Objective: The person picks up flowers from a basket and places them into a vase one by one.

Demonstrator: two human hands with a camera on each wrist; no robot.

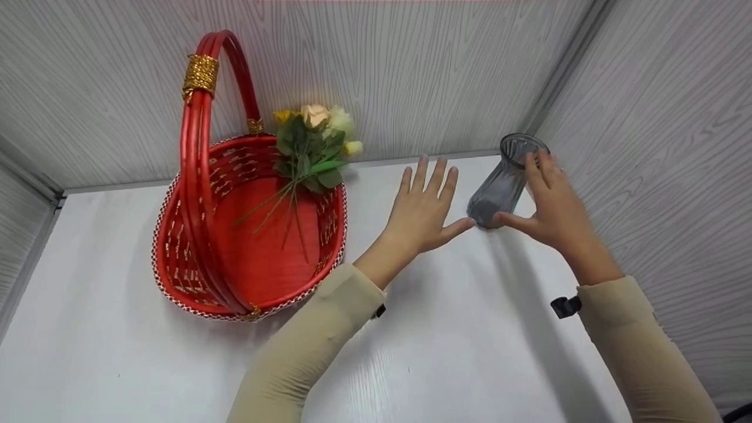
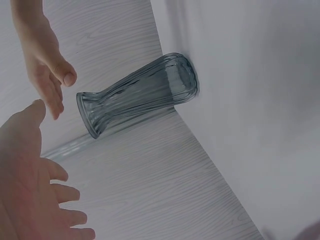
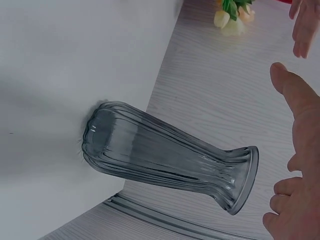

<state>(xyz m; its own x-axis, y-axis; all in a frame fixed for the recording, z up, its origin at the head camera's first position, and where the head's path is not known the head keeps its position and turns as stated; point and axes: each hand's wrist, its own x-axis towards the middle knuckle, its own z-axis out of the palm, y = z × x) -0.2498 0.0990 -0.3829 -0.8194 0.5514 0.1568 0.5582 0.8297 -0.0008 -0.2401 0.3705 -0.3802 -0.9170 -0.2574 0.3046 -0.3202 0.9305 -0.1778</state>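
Presently both hands flank the grey glass vase (image 1: 505, 182), far right on the table (image 1: 470, 329); right hand (image 1: 555, 202) open, fingers apparently touching its rim; left hand (image 1: 423, 208) spread, empty; next, I judge, a firm two-handed grasp.

White table (image 1: 117, 329) — on it 1 red basket (image 1: 258, 258) and 1 grey glass vase (image 1: 504, 182).

No text, label, brand, number or sign can be read in any of the views. The ribbed grey glass vase (image 1: 505, 182) beside the right hand (image 1: 555, 205) carries no marking, and the red basket (image 1: 247, 247) to the left of the left hand (image 1: 420, 214) shows only gold trim, no lettering.
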